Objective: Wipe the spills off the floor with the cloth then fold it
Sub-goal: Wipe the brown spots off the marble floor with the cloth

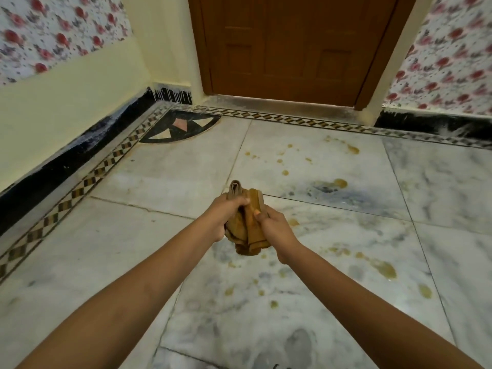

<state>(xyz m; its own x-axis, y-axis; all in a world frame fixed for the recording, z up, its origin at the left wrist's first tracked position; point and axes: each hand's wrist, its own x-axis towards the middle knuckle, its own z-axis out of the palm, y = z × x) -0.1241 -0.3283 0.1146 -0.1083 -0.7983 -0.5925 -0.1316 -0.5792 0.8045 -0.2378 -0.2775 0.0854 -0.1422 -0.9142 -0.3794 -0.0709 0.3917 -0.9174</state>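
A bunched mustard-brown cloth (246,227) hangs in the air above the floor, held between both hands. My left hand (226,213) grips its upper left part, and my right hand (274,226) pinches its right side. Yellow-brown spills dot the white marble floor (133,262): a large blotch (339,183) ahead to the right, small drops (352,149) near the door, and several patches (383,270) at the lower right.
A brown wooden door (287,46) stands shut straight ahead. Cream walls with flowered paper and black skirting close the left (66,102) and right (439,123) sides. A patterned tile border (87,179) runs along the walls.
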